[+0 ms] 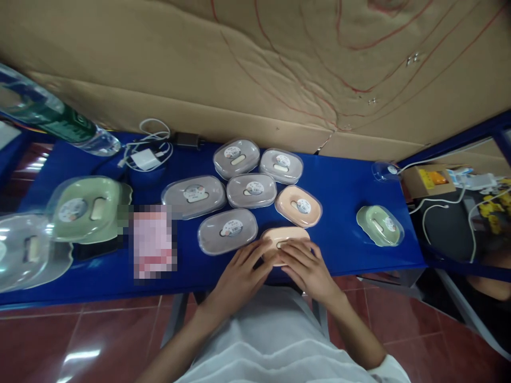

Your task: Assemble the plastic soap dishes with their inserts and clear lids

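Peach box (pixel 290 233) sits nr table's (pixel 339 250) front edge, L hand (pixel 243 274) on its left, R hand (pixel 306 265) on its right, can't tell if either's gripping; hard pull twd body could drop it. L to R: grey tub (pixel 19 250), green tub (pixel 88 210), 5 grey boxes (pixel 251 190), 2nd peach box (pixel 298 206), green box (pixel 380 226), contents hidden; carton (pixel 413 182) w/ orange item (pixel 437 178).

Light: muted indoor, fairly even over the bench (pixel 339 213) | Glare: white lamp-like streaks on the floor (pixel 115 340), pale sheen on the lids (pixel 213 229) | Distortion: wide-angle, bottle (pixel 48 114) stretched at left edge | Focus: soft, fine detail smeared | Pixelation: coarse blocks over the pink patch (pixel 154 239)
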Available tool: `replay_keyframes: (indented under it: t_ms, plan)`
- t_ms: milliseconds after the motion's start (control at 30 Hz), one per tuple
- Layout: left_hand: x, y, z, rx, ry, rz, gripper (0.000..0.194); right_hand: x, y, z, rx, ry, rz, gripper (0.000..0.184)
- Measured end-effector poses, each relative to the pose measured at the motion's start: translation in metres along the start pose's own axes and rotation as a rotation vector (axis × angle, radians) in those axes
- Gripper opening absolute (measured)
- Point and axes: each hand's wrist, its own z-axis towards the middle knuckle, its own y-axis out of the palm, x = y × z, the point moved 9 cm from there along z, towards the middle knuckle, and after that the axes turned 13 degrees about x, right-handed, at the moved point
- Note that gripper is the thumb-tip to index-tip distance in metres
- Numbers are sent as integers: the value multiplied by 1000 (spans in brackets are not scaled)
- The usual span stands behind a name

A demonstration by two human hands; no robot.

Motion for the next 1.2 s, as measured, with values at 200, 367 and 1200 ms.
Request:
replay_keyframes:
  t_ms: [200,367,1200]
  plan:
    - [-4,10,-10,-23,-13,34,40,27,-28,-4,47,-31,-11,48]
    - [-2,13,-13,-15,-20,62,39,193,-129,38,130,478,-397,41]
    - [-8,-4,-12,176,-120,64,35,238,-60,61,-83,303,-352,71]
